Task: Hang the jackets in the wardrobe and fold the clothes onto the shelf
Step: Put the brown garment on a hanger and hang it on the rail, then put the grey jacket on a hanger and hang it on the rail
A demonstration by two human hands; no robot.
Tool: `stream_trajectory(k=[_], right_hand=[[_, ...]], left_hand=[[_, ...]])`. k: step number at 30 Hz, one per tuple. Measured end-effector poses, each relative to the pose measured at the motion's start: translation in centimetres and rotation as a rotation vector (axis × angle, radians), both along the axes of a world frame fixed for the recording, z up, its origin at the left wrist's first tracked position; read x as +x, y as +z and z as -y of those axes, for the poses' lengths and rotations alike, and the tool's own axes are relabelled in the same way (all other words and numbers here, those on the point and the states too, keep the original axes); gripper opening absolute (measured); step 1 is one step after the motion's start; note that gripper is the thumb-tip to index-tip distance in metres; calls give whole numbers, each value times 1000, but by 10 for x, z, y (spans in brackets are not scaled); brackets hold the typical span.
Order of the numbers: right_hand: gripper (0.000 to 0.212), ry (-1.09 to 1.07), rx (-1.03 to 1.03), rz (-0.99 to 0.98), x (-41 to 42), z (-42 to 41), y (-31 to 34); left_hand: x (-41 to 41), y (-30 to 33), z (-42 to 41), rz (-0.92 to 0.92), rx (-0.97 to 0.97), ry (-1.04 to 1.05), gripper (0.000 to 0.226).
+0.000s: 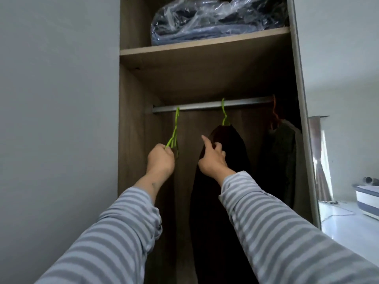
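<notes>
As the left hand [160,158] grips an empty green hanger [174,133] on the rail [205,106], the right hand [212,158] (fingers loose, forefinger out) touches a dark jacket [225,160]; lifting the hook straight off looks wisest.

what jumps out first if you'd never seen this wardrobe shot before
Two striped sleeves reach up into the open wardrobe: the left hand grips a bare green hanger hooked on the rail, the right hand touches a dark jacket hung mid-rail. On the shelf above lies a shiny plastic bag of blue clothes.
</notes>
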State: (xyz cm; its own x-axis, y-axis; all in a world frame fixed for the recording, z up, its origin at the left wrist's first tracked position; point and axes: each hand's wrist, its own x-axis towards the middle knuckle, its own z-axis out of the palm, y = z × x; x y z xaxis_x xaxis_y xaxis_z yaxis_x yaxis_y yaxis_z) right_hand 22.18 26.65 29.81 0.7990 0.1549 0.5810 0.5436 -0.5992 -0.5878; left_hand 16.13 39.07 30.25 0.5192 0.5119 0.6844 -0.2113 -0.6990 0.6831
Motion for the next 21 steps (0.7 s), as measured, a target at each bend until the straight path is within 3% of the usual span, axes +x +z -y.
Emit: stream_trajectory(k=[11,15,18,21], right_hand=[[69,364,-42,-93,-39,19,-63],[53,383,-4,-62,-69,32,-94],[37,515,2,-158,-99,35,-112],[34,627,31,-347,-137,37,-117]], left_hand=[[-78,-80,61,-94,-125,261,29],[-119,-122,103,-117,-175,374,30],[-154,-146,135,-176,-169,435,29],[-193,-159,157,-211,-225,441,28]])
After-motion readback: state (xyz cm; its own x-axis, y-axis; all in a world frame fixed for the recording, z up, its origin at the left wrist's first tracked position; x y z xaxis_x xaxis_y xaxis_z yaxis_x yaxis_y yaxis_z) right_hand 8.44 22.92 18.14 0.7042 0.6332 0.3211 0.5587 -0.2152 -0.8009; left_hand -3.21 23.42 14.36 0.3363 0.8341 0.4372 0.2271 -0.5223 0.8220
